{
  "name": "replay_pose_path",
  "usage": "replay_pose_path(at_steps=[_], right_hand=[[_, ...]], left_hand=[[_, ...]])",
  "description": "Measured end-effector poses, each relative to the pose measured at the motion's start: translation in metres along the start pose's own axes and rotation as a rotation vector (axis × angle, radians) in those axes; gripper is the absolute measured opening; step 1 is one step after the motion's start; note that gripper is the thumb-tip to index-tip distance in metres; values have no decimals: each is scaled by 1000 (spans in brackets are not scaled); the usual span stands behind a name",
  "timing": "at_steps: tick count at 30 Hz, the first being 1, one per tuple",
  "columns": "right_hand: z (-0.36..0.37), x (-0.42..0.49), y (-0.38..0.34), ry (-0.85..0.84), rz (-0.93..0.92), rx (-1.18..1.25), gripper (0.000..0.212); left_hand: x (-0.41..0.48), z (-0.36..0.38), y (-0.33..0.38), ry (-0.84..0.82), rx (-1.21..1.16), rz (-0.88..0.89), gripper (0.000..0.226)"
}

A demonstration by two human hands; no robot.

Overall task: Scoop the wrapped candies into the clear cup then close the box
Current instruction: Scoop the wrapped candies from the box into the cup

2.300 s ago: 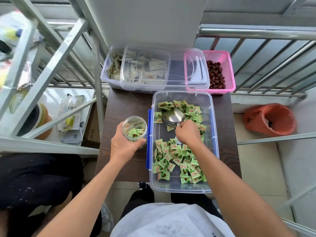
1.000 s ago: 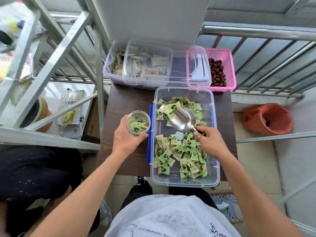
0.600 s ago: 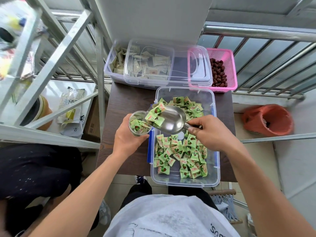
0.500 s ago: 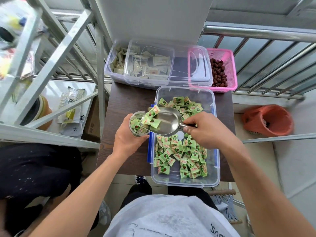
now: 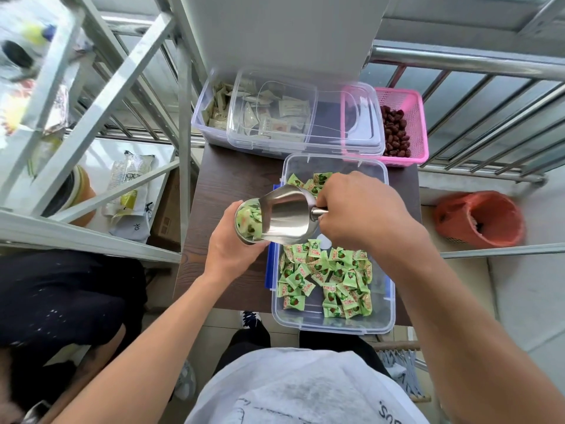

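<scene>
Left hand [image 5: 227,252] curls round the small clear plastic cup [image 5: 248,223] beside the clear plastic box [image 5: 380,327]; right hand [image 5: 357,209] clamps the shiny steel scoop [image 5: 284,215] by its handle — the best hold, the green-wrapped candies [image 5: 324,276] looking light and slippery.

A small dark wood-grain table [image 5: 226,185] carries the things. A clear box [image 5: 336,327] with blue side latches covers its right half, from 2 to 5 o'clock, holding green wrapped candies [image 5: 324,280]. At 12 o'clock a clear tub of sachets [image 5: 204,123] overhangs the far edge. A pink basket [image 5: 419,117] sits at 1 o'clock.
</scene>
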State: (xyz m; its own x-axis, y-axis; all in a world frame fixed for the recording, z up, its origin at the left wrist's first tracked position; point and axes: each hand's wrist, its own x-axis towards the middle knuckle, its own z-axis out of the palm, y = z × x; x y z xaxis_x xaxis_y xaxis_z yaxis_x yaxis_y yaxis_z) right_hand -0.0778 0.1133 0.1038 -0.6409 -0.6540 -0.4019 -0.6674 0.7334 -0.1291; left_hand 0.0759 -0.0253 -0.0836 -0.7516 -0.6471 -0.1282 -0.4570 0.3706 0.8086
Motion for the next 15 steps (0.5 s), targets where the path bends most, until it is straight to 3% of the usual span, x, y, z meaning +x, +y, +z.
replay_pose_path(at_steps=[6, 12, 15], right_hand=[[0, 1, 22, 18, -5, 76, 20], [25, 19, 79, -13, 222, 138, 19], [49, 20, 96, -120, 318, 113, 16]], left_hand=[[-1, 0, -5, 9, 14, 21, 89], [6, -1, -6, 83, -18, -47, 80], [9, -3, -4, 58, 18, -52, 79]])
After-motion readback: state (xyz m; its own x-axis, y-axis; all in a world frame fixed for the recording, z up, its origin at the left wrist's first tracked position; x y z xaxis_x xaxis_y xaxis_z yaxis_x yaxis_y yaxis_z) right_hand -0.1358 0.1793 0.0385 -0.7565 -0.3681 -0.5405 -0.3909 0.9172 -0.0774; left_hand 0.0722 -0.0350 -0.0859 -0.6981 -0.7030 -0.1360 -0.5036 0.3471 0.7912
